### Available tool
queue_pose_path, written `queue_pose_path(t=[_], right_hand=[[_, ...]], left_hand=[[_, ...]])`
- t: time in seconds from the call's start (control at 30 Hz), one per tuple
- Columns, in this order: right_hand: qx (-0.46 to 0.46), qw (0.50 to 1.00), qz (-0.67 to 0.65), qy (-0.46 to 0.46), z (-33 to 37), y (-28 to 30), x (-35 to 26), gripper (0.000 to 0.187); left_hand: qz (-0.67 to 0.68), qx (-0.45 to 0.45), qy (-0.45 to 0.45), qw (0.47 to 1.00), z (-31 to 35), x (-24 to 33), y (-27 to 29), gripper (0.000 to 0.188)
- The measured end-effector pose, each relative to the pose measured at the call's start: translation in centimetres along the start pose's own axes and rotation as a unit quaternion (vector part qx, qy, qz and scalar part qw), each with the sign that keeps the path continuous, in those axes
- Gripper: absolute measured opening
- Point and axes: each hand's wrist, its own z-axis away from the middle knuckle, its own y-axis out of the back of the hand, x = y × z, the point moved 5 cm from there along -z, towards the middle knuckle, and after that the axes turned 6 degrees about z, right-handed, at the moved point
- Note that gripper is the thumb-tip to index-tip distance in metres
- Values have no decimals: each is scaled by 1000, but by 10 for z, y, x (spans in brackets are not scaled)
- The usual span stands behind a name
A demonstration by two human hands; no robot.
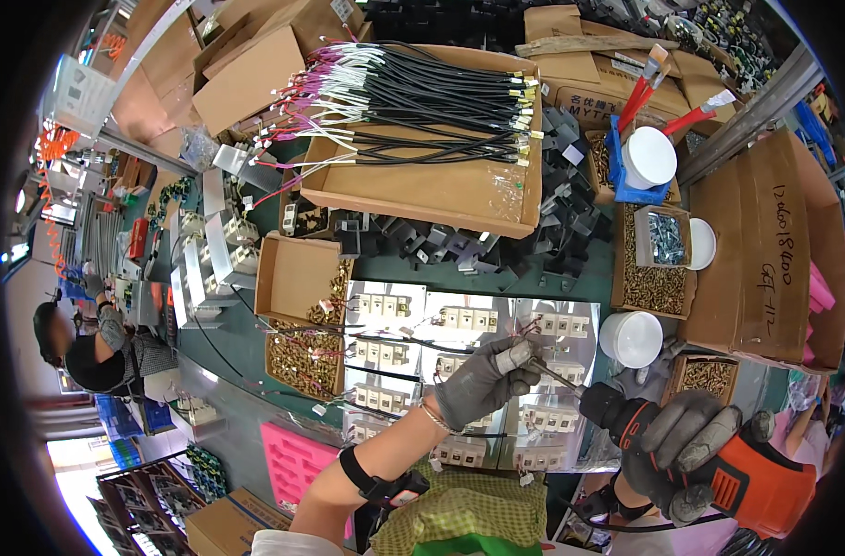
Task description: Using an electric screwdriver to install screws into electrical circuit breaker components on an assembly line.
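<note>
My right hand [682, 454], in a grey glove, grips an orange and black power drill [756, 482]. Its long bit [559, 378] points left over metal plates [582, 357] that carry rows of white terminal blocks [552, 419]. At the far end of the bit is my left hand [482, 382], gloved too, its thumb and fingers closed in a pinch. What sits between those fingertips is too small to make out. Thin wires with dark sleeves [422, 344] run across the plates beside the left hand.
A cardboard tray [422, 199] of black cables stands beyond the plates. Screws fill boxes [304, 361] at left and right. A white tub [632, 339] stands close to the drill, with a large carton [756, 250] behind it. Another person [88, 347] is at far left.
</note>
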Motion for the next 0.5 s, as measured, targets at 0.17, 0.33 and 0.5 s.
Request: queue_pose_path(t=[0.17,0.33,0.5], right_hand=[[-293,945,-127,-72,-10,-6,17,62],[-7,995,41,-88,7,14,35,69],[-24,988,63,-141,28,30,86,66]], left_hand=[[-256,79,-49,962,2,13,-7,38],[-502,180,-228,815,1,50,70,28],[-853,165,-170,465,-21,41,31,40]])
